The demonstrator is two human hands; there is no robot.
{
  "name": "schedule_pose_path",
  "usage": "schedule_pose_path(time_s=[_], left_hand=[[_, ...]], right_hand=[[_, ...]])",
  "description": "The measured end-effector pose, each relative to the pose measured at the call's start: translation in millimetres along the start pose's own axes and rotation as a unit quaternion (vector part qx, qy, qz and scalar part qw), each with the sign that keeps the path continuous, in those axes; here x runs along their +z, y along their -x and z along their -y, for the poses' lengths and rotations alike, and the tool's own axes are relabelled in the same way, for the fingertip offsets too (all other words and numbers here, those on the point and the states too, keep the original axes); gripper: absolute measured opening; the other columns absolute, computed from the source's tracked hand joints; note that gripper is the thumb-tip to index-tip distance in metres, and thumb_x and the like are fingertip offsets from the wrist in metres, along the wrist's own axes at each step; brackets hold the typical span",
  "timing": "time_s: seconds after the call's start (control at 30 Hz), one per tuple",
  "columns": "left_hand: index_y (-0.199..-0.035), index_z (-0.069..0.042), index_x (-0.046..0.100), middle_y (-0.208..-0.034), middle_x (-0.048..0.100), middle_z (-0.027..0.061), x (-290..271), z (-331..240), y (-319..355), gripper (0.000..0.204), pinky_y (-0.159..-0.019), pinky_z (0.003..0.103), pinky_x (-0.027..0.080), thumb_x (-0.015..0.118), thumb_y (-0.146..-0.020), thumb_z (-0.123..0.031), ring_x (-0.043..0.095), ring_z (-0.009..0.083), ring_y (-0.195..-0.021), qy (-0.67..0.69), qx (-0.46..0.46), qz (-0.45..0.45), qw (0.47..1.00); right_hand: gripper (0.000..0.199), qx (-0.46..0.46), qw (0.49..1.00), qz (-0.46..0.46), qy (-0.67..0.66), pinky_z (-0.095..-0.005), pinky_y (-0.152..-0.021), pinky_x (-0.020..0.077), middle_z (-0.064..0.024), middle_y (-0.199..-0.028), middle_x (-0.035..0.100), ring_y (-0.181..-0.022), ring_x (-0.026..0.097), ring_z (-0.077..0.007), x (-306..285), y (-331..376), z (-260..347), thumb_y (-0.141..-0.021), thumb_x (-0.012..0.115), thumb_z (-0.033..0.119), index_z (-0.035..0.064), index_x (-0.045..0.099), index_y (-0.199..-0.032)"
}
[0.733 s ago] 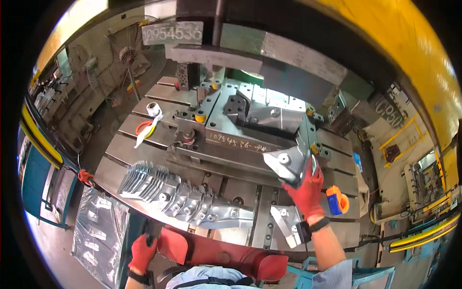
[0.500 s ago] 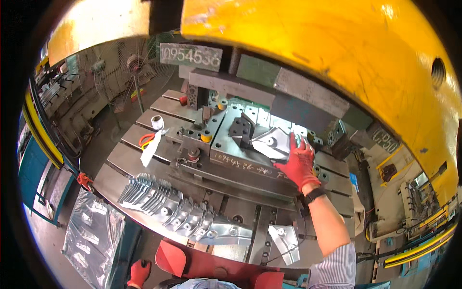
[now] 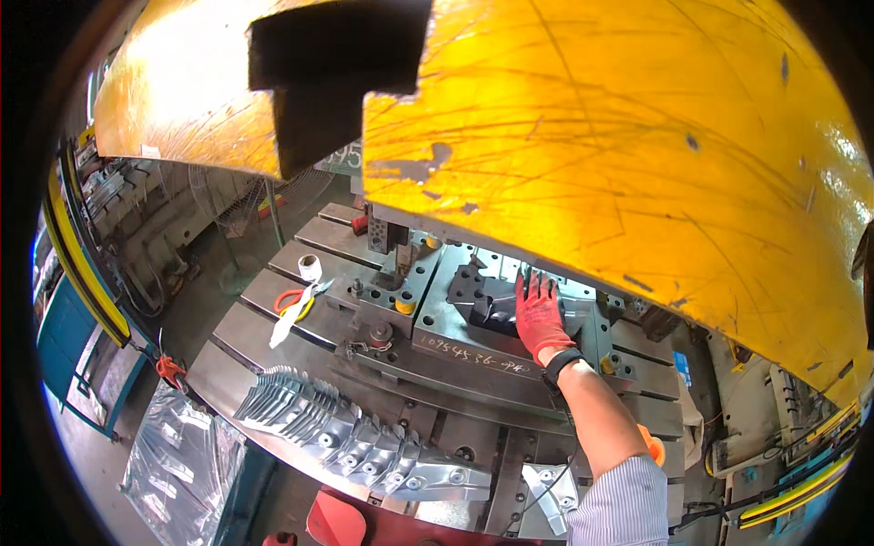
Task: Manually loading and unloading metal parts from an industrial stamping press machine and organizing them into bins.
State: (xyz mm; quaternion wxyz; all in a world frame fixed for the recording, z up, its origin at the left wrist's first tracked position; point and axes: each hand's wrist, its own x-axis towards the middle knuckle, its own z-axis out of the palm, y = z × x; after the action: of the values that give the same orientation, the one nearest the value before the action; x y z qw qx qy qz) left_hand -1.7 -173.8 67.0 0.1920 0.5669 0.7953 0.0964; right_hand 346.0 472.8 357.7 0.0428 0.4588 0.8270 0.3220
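Observation:
My right hand, in a red glove, reaches forward into the press with its fingers stretched out. It lies over the dark forming block on the steel lower die. A bit of shiny metal shows just right of the hand; whether the palm touches or holds it is hidden. At the lower edge, a small patch of red glove is all that shows of my left hand, its fingers out of sight. Nearer me, a row of stamped metal brackets leans together on the press bed, with another bracket lying to its right.
The scratched yellow press body hangs over the die. On the bed at left are a white roll, scissors and a white strip. Yellow-and-black posts flank the press. A plastic-covered stack stands at lower left.
The yellow press body covers more of the view, and the scene sits lower. The shiny bracket beside my right hand no longer shows there; the dark block does. My left hand has mostly left the view.

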Motion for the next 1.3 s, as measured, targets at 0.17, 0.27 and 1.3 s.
schedule_pose_path(time_s=[0.17, 0.27, 1.3], left_hand=[[-0.082, -0.001, 0.065, -0.080, 0.065, 0.0230, -32.0, -28.7, -41.7, 0.039, -0.070, 0.047, 0.049, 0.057, -0.094, -0.038, 0.062, 0.0422, -0.079, 0.150, -0.146, -0.034, 0.977], [-0.094, 0.003, 0.069, -0.087, 0.068, 0.0238, -27.0, -22.9, -58.4, 0.046, -0.079, 0.045, 0.052, 0.066, -0.082, -0.041, 0.066, 0.0405, -0.088, 0.132, -0.209, -0.073, 0.966], [-0.146, -0.008, 0.036, -0.142, 0.048, 0.0062, 39.9, 125.7, -148.4, 0.048, -0.104, 0.034, 0.043, 0.042, -0.103, -0.029, 0.049, 0.0191, -0.126, 0.532, -0.041, 0.260, 0.805]], right_hand=[[0.088, 0.030, 0.990, 0.022, -0.136, -0.0519, -0.115, 0.0225, -0.0271, -0.151, 0.030, -0.141, 0.027, -0.0428, 17.5, 13.5, -15.3, -0.084, 0.065, 0.038, -0.0001, 0.022, -0.150], [0.085, 0.102, 0.983, -0.009, -0.152, -0.0522, -0.114, 0.0231, -0.0265, -0.149, 0.033, -0.139, 0.030, -0.0421, -28.0, 40.0, -0.3, -0.084, 0.066, 0.040, 0.0037, 0.027, -0.149], [0.044, 0.545, 0.344, 0.178, -0.743, -0.0312, -0.097, 0.0447, -0.0088, -0.131, 0.059, -0.119, 0.054, -0.0151, 57.1, 613.4, 200.5, -0.093, 0.058, 0.011, 0.0024, 0.050, -0.136]])
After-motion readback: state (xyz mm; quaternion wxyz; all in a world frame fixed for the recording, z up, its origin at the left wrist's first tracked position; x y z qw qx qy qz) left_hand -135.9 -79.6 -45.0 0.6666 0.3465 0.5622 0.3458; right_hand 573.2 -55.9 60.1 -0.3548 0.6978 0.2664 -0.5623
